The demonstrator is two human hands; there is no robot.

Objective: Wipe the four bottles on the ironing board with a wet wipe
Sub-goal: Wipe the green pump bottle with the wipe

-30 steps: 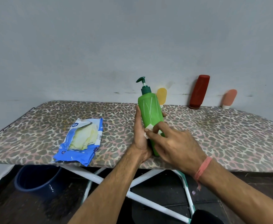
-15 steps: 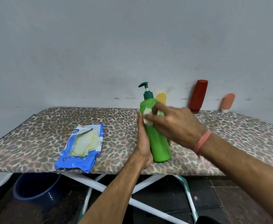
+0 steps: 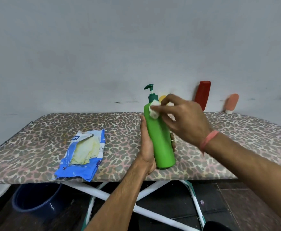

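Observation:
A green pump bottle (image 3: 161, 139) stands upright near the front edge of the leopard-print ironing board (image 3: 236, 139). My left hand (image 3: 147, 147) grips its lower body from the left. My right hand (image 3: 184, 119) presses a folded white wet wipe (image 3: 154, 110) against the bottle's shoulder, just below the dark green pump. Behind, leaning on the wall, are a yellow bottle (image 3: 162, 98), mostly hidden by my right hand, a red bottle (image 3: 202, 95) and a small pink bottle (image 3: 231, 103).
An opened blue wet-wipe pack (image 3: 84, 154) lies on the board to the left of the green bottle. A dark blue bucket (image 3: 36, 199) sits on the floor under the board's left end, beside the white crossed legs (image 3: 146, 209).
My right hand has slid the wipe from the bottle's lower body up to its shoulder. My left hand keeps its hold on the bottle.

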